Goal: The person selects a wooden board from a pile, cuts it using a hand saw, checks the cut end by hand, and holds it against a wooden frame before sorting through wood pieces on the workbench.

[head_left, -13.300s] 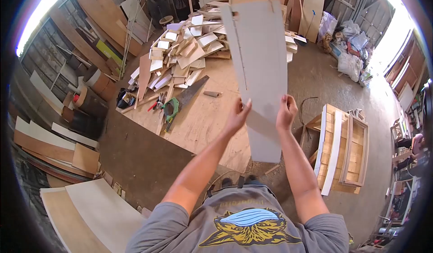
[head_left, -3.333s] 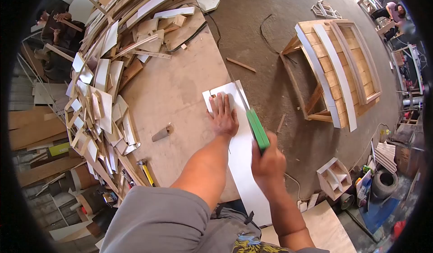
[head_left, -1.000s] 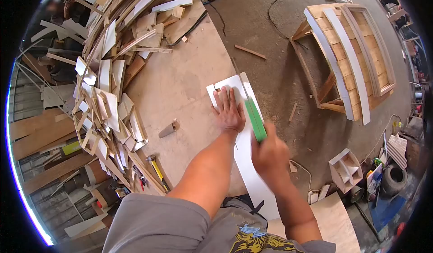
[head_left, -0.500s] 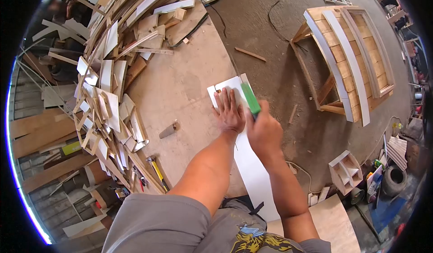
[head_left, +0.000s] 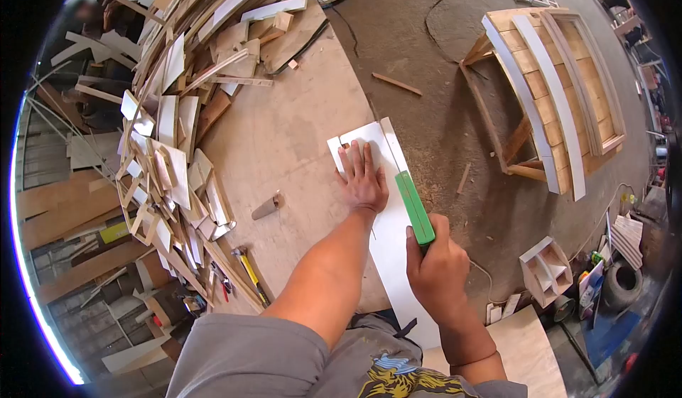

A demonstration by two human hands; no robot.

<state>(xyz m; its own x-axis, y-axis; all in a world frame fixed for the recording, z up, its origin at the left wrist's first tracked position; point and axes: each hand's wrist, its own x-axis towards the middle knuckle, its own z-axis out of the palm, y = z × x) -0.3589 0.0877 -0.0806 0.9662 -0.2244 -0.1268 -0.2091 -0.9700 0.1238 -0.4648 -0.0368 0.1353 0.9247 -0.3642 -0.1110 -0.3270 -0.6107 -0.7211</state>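
Rightward, open floor (head_left: 444, 132) edges the white board (head_left: 391, 249); left grip (head_left: 363, 187) lies spread, right grip (head_left: 437, 264), now farther back, clasps the handsaw (head_left: 414, 208).

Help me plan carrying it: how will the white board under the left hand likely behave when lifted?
The white board is probably stiff: it overhangs the table without visible sag. Being long and narrow, it may tip if lifted by one end. The partly sawn strip could snap, since it is already parted from the rest at the far end.

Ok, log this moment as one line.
left hand: flat on long white wooden board | right hand: holding green-handled handsaw | handsaw: near board's right edge | board: on tan plywood sheet
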